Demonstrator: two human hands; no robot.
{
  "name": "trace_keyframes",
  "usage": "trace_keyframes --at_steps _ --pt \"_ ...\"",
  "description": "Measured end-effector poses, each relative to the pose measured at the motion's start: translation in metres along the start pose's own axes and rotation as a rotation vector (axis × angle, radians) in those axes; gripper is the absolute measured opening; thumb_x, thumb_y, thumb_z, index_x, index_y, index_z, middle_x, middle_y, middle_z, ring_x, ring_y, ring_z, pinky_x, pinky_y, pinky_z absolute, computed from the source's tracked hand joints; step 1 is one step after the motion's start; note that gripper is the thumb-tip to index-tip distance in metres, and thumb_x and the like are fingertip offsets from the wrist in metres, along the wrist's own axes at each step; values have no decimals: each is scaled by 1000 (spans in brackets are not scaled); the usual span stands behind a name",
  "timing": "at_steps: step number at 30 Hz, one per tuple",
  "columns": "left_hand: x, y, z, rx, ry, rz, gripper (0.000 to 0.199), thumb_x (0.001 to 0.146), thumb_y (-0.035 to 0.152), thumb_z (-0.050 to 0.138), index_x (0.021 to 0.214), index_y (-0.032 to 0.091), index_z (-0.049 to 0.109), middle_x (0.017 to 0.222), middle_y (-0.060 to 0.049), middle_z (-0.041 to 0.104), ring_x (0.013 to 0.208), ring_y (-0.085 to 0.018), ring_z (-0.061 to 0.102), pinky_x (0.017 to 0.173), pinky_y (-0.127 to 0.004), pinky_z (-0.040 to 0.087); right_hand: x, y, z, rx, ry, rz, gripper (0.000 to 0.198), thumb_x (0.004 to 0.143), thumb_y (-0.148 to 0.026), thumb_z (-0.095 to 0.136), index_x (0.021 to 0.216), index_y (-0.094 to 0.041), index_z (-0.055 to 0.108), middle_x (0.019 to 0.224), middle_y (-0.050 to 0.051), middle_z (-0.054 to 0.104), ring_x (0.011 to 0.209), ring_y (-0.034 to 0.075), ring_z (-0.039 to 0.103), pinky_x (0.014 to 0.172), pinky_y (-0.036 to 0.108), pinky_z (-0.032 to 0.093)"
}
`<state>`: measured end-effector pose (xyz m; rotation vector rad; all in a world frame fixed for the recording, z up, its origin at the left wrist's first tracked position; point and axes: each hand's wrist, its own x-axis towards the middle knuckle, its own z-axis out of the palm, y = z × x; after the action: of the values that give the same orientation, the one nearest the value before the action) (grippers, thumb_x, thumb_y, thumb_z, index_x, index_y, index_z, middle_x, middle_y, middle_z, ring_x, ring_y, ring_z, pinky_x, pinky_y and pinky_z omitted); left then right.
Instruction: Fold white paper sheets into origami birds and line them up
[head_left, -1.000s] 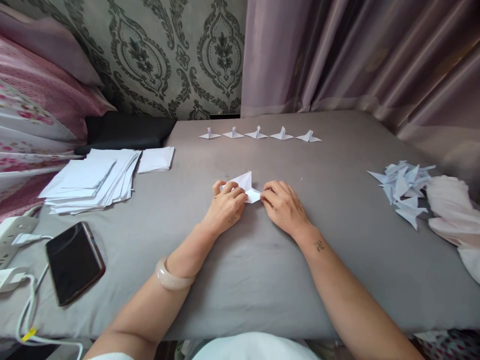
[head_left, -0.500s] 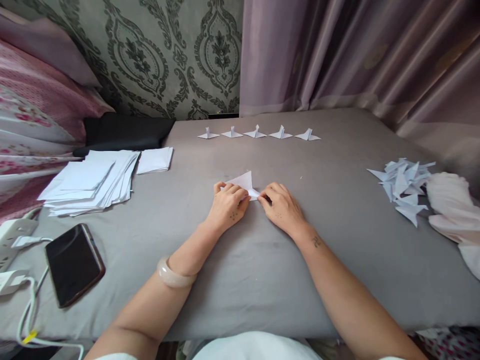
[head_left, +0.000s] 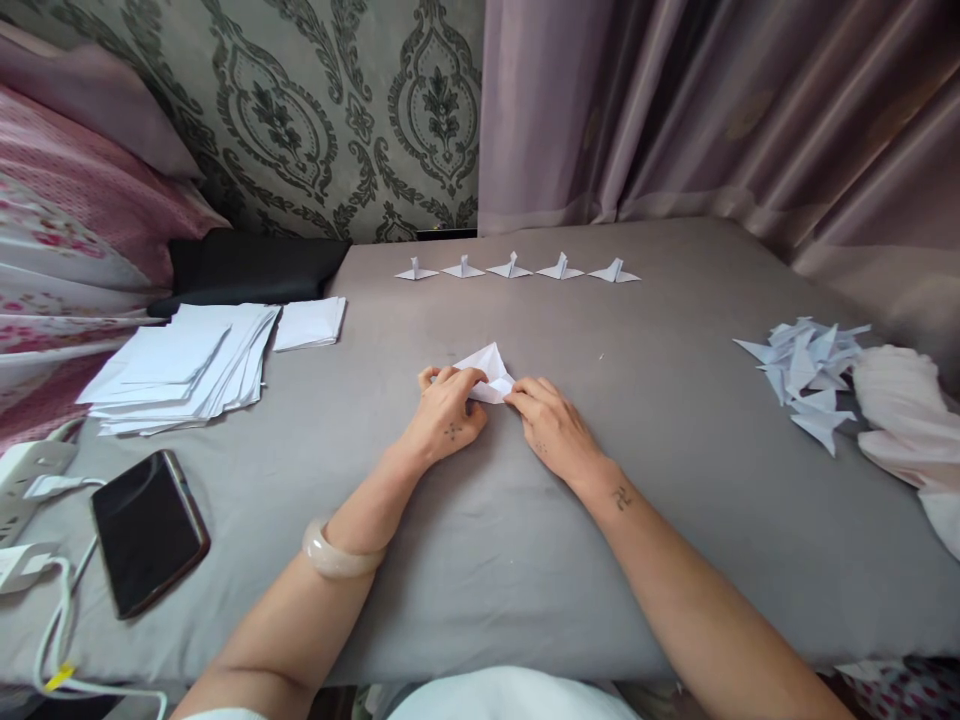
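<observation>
A partly folded sheet of white paper (head_left: 491, 368) lies on the grey cloth in front of me, one pointed flap standing toward the back. My left hand (head_left: 448, 405) is closed on its left side, with the fingertips over the paper and the thumb near its front edge. At the right corner, the fingertips of my right hand (head_left: 553, 420) pinch the paper. Part of the sheet is hidden under the left fingers. Behind it, several folded paper cranes (head_left: 513, 267) stand in a row.
To the left are a stack of white paper (head_left: 187, 370), a smaller stack of paper (head_left: 309, 325), a phone (head_left: 150, 533) and a power strip (head_left: 30, 480) with white cables. A heap of folded paper pieces (head_left: 810, 360) lies right, beside a pale cloth (head_left: 900, 400).
My left hand has shifted slightly left and its thumb has come off the paper's middle, showing more of the folds. My right hand has turned a little, fingers flatter at the corner.
</observation>
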<state>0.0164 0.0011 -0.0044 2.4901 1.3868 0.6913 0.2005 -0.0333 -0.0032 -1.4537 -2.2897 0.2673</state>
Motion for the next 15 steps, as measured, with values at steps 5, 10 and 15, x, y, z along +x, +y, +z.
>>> trace_keyframes --at_steps 5,10,15 --pt "1 -3 2 108 72 83 24 78 7 46 92 21 58 99 -3 67 100 -21 56 94 -42 27 -2 -2 -3 -42 -23 11 35 92 -6 38 104 -20 68 102 6 62 94 20 51 81 31 44" --pt "1 5 -1 264 265 90 37 87 26 55 123 18 51 130 -16 49 116 -29 44 93 -42 30 -2 -3 -6 -68 -50 21 37 91 -7 39 112 -22 67 103 7 62 92 20 50 82 31 43" --pt "1 2 1 227 160 157 18 95 31 47 98 18 60 102 -9 63 92 -21 54 82 -36 34 -2 0 -7 -47 -66 26 38 91 -6 40 107 -25 69 101 7 60 90 19 49 81 31 43"
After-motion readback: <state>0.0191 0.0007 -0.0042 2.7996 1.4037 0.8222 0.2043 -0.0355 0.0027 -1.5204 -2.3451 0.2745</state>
